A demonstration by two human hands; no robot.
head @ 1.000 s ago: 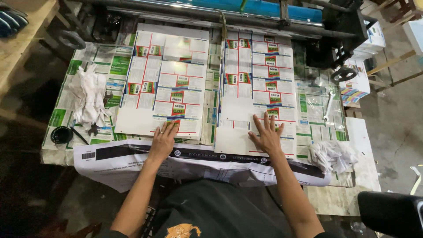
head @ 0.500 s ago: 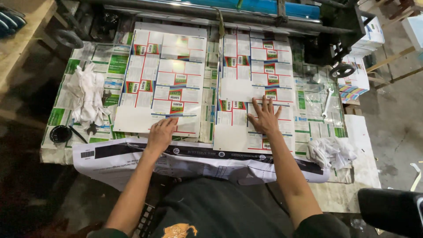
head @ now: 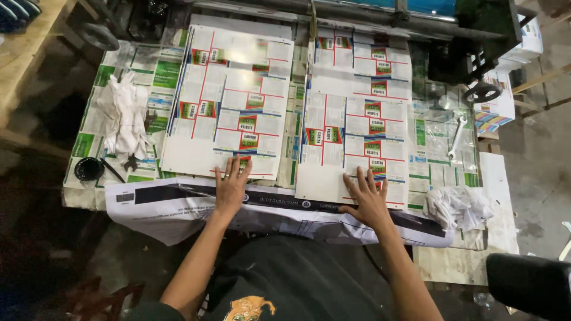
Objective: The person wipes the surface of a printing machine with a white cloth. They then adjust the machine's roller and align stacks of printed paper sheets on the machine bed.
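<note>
I see left hand (head: 229, 189) flat, released, on left sheet stack (head: 229, 113); right hand (head: 369, 199) likewise on right sheet stack (head: 357, 119). Risk: uneven push skews stacks, sheets fan out.

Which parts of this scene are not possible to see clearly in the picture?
- Head view: the surface under the left printed cardboard sheet stack and right printed cardboard sheet stack is covered.
- Palms of the left hand and right hand face down, hidden.
- The dark machine is cut off by the top edge.
</note>
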